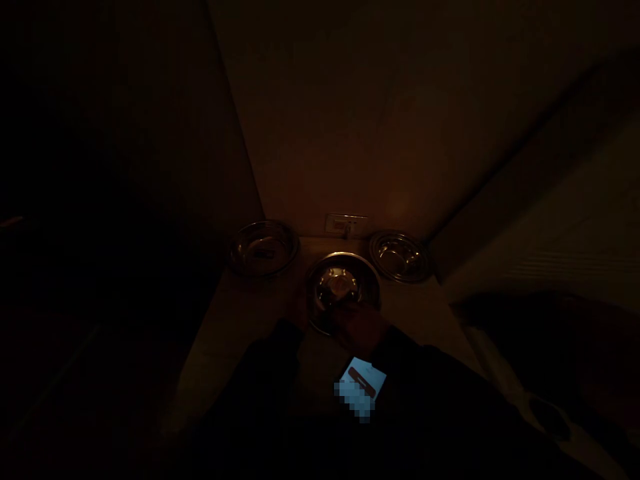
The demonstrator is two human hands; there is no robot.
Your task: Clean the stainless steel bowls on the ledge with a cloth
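A shiny metal bowl (340, 285) stands in the middle of a small wooden table, catching a warm glow inside. My right hand (363, 325) reaches over its near right rim, and the fingers fade into the dark inside the bowl. Close against the bowl's left side is my left hand (297, 312), barely visible; whether it touches the rim I cannot tell. Darkness hides the fingers of both hands and anything in them. Below my right wrist lies a lit phone screen (369, 380), partly blurred out.
At the table's back left corner sits a metal bowl (263, 250) with a dark patch in it. Another metal bowl (399, 258) is at the back right. A wall socket (345, 223) is just behind the table (225, 340). Walls rise close behind; both sides are very dark.
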